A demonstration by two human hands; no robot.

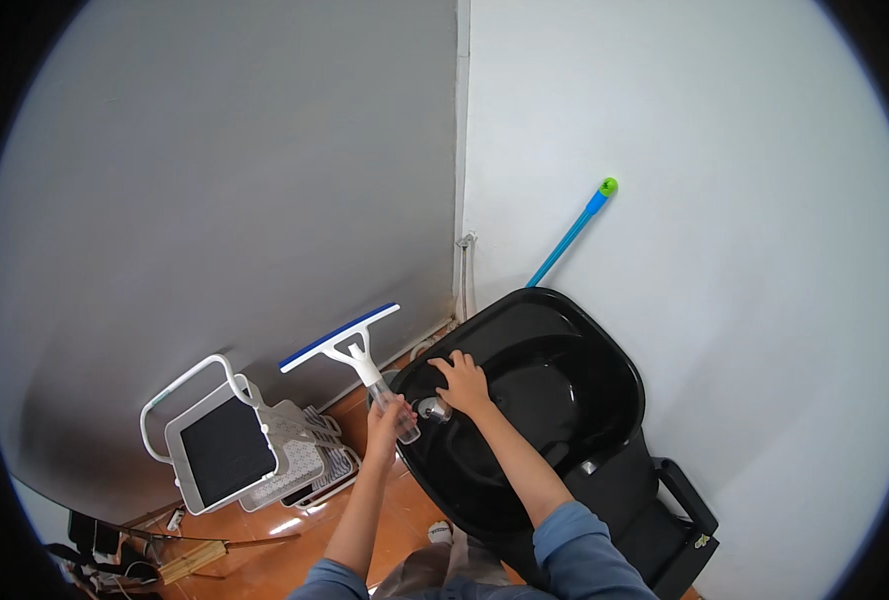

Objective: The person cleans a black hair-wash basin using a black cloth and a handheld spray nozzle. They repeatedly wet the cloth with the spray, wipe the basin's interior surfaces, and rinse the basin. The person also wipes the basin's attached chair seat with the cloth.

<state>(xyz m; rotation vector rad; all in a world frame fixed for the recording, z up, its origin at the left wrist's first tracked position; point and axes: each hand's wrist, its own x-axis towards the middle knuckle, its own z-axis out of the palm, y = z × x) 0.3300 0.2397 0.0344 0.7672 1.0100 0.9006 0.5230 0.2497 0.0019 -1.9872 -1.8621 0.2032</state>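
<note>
My left hand point(388, 426) grips the clear bottle handle of a spray squeegee point(365, 367). The squeegee's white head with its blue blade points up and left, past the rim of a black shampoo basin point(628, 360). My right hand point(464, 384) is over the basin's left side, fingers spread, holding nothing that I can see. Just below its thumb sits a chrome faucet point(435, 409) on the basin's ledge; whether the hand touches the faucet or the ledge, I cannot tell. The basin's bowl is partly hidden by my right forearm.
A white tiered cart point(223, 450) stands at left against the grey wall point(227, 187). Behind the basin, a blue pole with a green cap point(568, 238) leans on the white wall. A black salon chair point(639, 525) adjoins the basin at lower right. Orange tiles point(407, 517) cover the floor.
</note>
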